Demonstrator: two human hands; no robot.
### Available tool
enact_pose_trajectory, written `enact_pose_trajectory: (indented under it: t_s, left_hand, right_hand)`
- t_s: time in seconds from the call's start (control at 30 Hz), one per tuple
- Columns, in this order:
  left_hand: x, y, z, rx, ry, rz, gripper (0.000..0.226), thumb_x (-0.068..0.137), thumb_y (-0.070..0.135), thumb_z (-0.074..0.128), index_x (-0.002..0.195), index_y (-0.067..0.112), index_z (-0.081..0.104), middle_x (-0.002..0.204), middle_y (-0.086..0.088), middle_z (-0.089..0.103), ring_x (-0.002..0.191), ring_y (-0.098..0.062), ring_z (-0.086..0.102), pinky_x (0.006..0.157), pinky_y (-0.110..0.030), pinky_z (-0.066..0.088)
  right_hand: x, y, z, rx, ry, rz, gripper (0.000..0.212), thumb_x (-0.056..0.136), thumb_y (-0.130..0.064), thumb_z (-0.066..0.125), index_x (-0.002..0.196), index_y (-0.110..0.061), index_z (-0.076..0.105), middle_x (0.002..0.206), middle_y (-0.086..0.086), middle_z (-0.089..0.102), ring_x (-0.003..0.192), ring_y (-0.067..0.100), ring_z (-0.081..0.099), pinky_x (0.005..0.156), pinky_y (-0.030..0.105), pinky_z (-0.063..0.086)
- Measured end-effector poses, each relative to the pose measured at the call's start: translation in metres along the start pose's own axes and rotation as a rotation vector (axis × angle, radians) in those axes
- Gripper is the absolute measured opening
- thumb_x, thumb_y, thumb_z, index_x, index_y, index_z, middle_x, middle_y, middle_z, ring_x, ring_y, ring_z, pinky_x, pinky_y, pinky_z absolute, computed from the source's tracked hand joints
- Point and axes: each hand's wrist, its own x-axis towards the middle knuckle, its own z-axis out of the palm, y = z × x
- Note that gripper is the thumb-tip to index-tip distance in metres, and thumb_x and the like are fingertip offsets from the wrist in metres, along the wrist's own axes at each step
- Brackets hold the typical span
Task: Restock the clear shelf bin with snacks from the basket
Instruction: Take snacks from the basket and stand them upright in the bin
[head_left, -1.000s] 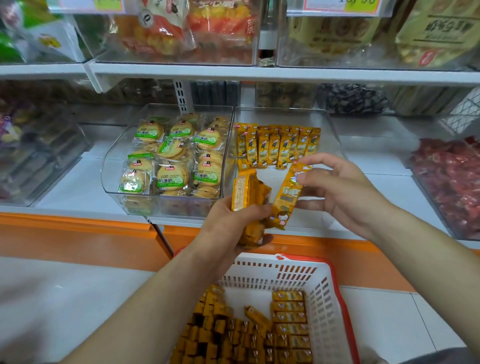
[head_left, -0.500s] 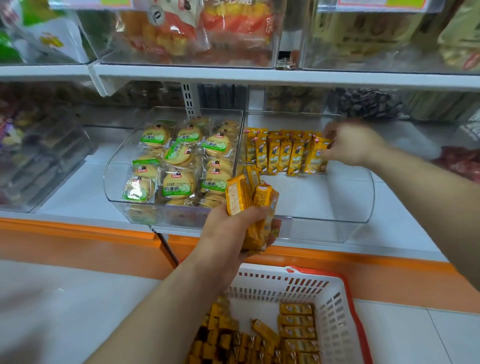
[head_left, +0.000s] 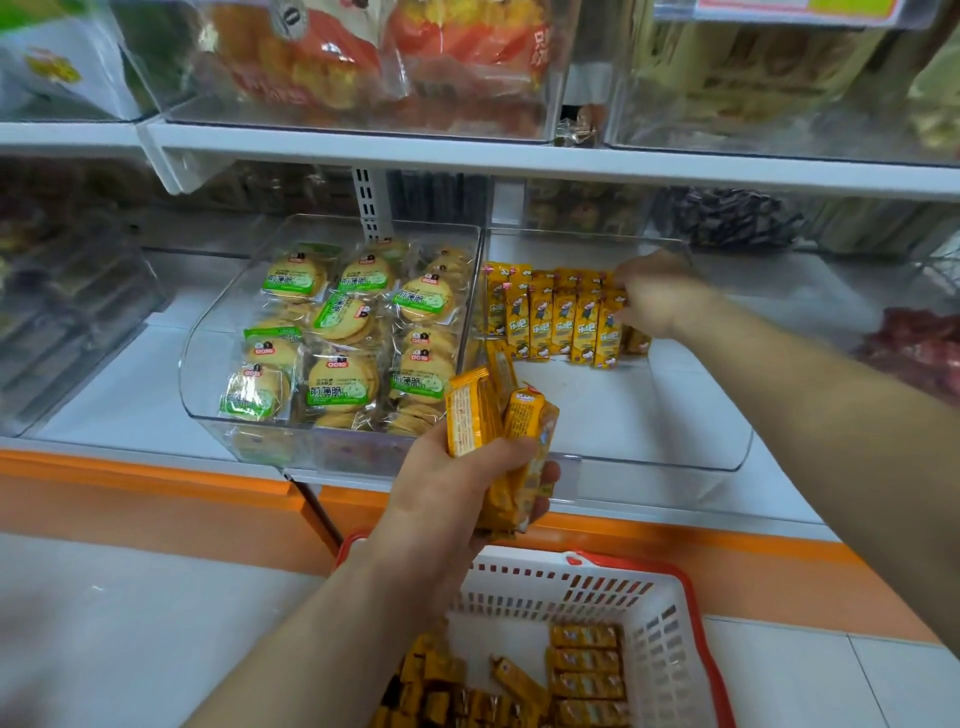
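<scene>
Yellow packs (head_left: 501, 415) gripped in left hand (head_left: 457, 499) above basket (head_left: 693, 623); right hand (head_left: 657, 296) at bin row (head_left: 556, 325), grip unclear.

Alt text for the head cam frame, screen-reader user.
A person's right hand touches the right end of a row of yellow snack packets standing at the back of a clear shelf bin. The left hand grips a bundle of the same packets above a red-rimmed white basket holding more.

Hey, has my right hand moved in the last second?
Yes. The right hand went from the front of the clear bin deeper in, to the right end of the row of yellow snack packs.
</scene>
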Motion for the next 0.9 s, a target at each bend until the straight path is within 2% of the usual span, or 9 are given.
enact_pose_trajectory:
  t_s: [0.2, 0.27, 0.37, 0.43, 0.5, 0.6, 0.7, 0.77, 0.9]
  left_hand:
    - [-0.006, 0.001, -0.002, -0.019, -0.011, -0.024, 0.025, 0.089, 0.008, 0.073, 0.109, 0.016, 0.061, 0.091, -0.012, 0.08, 0.087, -0.03, 0.079, 0.087, -0.053, 0.062]
    - [-0.009, 0.001, -0.002, -0.013, -0.04, -0.038, 0.025, 0.089, 0.008, 0.073, 0.111, 0.014, 0.063, 0.097, -0.017, 0.079, 0.091, -0.032, 0.078, 0.089, -0.052, 0.061]
    - [-0.014, 0.001, 0.0, -0.031, -0.073, -0.041, 0.033, 0.08, 0.008, 0.077, 0.111, 0.01, 0.067, 0.1, -0.021, 0.078, 0.093, -0.035, 0.077, 0.091, -0.054, 0.06]
    - [-0.018, -0.002, 0.004, -0.038, -0.088, -0.045, 0.04, 0.075, 0.009, 0.079, 0.113, 0.006, 0.068, 0.102, -0.023, 0.077, 0.094, -0.036, 0.077, 0.089, -0.053, 0.061]
    - [-0.021, -0.006, 0.008, -0.033, -0.117, -0.048, 0.023, 0.082, 0.005, 0.076, 0.105, 0.005, 0.074, 0.103, -0.024, 0.077, 0.096, -0.036, 0.077, 0.085, -0.049, 0.063]
    - [-0.025, -0.013, 0.016, -0.031, -0.183, -0.058, 0.014, 0.08, 0.006, 0.077, 0.093, 0.009, 0.08, 0.105, -0.026, 0.076, 0.096, -0.034, 0.076, 0.083, -0.047, 0.063]
    - [-0.028, -0.015, 0.023, -0.038, -0.195, -0.064, 0.027, 0.073, 0.009, 0.079, 0.1, 0.003, 0.077, 0.104, -0.026, 0.076, 0.096, -0.034, 0.076, 0.085, -0.051, 0.062]
    - [-0.03, -0.014, 0.025, -0.031, -0.182, -0.058, 0.047, 0.071, 0.009, 0.085, 0.114, 0.002, 0.068, 0.104, -0.025, 0.076, 0.097, -0.036, 0.076, 0.08, -0.05, 0.064]
    - [-0.033, -0.012, 0.027, 0.008, -0.174, -0.045, 0.055, 0.066, 0.019, 0.081, 0.118, 0.01, 0.064, 0.1, -0.019, 0.078, 0.087, -0.032, 0.078, 0.061, -0.033, 0.062]
  right_hand:
    - [-0.052, -0.006, -0.036, 0.15, 0.134, 0.064, 0.04, 0.087, -0.037, 0.072, 0.115, -0.01, 0.063, 0.107, 0.016, 0.066, 0.097, 0.034, 0.063, 0.08, 0.038, 0.054]
    - [-0.09, -0.015, -0.047, 0.396, 0.2, 0.071, 0.03, 0.084, -0.037, 0.076, 0.105, -0.017, 0.069, 0.094, 0.004, 0.07, 0.09, 0.023, 0.067, 0.079, 0.032, 0.054]
    - [-0.155, -0.039, -0.052, 0.876, 0.175, 0.039, 0.007, 0.086, -0.028, 0.076, 0.084, -0.03, 0.07, 0.074, -0.012, 0.069, 0.071, 0.002, 0.066, 0.063, 0.013, 0.048]
    - [-0.191, -0.056, -0.05, 1.213, 0.032, 0.025, 0.01, 0.091, -0.022, 0.07, 0.095, -0.031, 0.071, 0.084, -0.008, 0.074, 0.074, 0.008, 0.071, 0.062, 0.019, 0.052]
    - [-0.214, -0.07, -0.048, 1.427, -0.109, 0.035, 0.022, 0.095, -0.024, 0.065, 0.114, -0.034, 0.067, 0.098, -0.002, 0.074, 0.079, 0.017, 0.074, 0.061, 0.025, 0.055]
    - [-0.224, -0.079, -0.047, 1.511, -0.198, 0.026, 0.028, 0.096, -0.03, 0.062, 0.124, -0.035, 0.063, 0.1, 0.0, 0.073, 0.081, 0.019, 0.074, 0.063, 0.026, 0.054]
    - [-0.225, -0.076, -0.052, 1.525, -0.17, 0.032, 0.022, 0.088, -0.034, 0.068, 0.11, -0.027, 0.07, 0.092, 0.001, 0.074, 0.077, 0.014, 0.068, 0.065, 0.029, 0.051]
    - [-0.225, -0.071, -0.054, 1.549, -0.128, 0.077, 0.033, 0.075, -0.045, 0.073, 0.098, -0.022, 0.071, 0.084, 0.002, 0.072, 0.07, 0.013, 0.062, 0.061, 0.029, 0.049]
    - [-0.221, -0.058, -0.051, 1.566, -0.049, 0.212, 0.043, 0.067, -0.053, 0.082, 0.09, -0.02, 0.068, 0.069, 0.004, 0.062, 0.051, 0.015, 0.05, 0.049, 0.028, 0.045]
